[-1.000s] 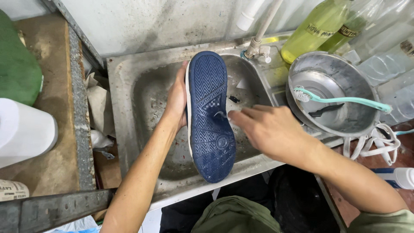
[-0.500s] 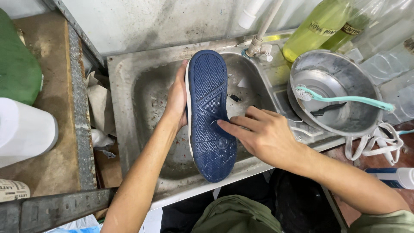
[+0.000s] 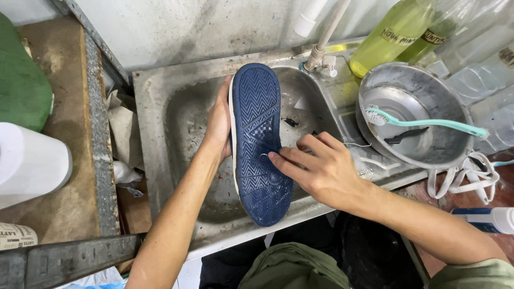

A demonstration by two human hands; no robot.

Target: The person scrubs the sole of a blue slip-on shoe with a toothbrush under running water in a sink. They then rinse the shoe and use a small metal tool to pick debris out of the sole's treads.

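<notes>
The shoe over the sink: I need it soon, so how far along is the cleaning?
Done: hard to tell; no suds or running water show. In hand: the left hand holds the blue shoe sole-up over the sink, and the right hand has its fingertips on the tread. Left: the toothbrush lies untouched across the metal bowl, so scrubbing looks undone.
</notes>
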